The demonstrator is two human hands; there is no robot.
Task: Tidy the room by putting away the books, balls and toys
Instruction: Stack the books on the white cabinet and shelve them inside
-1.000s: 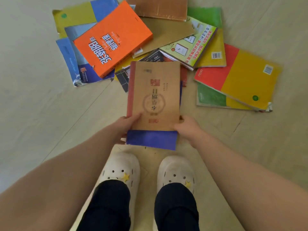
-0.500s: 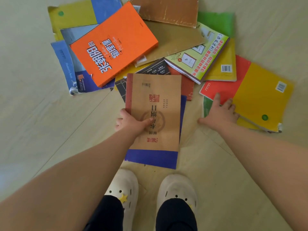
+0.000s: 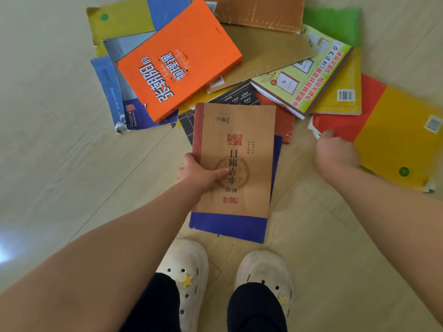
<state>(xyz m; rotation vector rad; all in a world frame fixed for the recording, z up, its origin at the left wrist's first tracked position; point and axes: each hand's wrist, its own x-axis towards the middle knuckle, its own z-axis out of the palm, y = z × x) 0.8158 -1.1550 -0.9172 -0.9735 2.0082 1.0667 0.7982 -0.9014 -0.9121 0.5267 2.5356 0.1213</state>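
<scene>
My left hand point(image 3: 200, 172) grips the left edge of a tan book point(image 3: 242, 149), thumb on its cover. That book lies on a blue book point(image 3: 230, 226) whose near edge sticks out below it. My right hand point(image 3: 335, 152) grips the near left corner of a red and yellow book point(image 3: 393, 137) on the floor, fingers curled under its edge. Several more books lie scattered beyond: an orange book point(image 3: 179, 61), a green and white book point(image 3: 302, 82), a brown book point(image 3: 259, 13).
A pale wooden floor point(image 3: 60, 152) surrounds the pile. My feet in white clogs point(image 3: 187, 271) stand just below the held books. Blue and yellow books point(image 3: 115, 22) sit under the orange one at the far left. A green book point(image 3: 335, 22) lies at the far right.
My right hand left the stack, reached right and closed on the red and yellow book's corner. My left hand slid up the tan book's left edge.
</scene>
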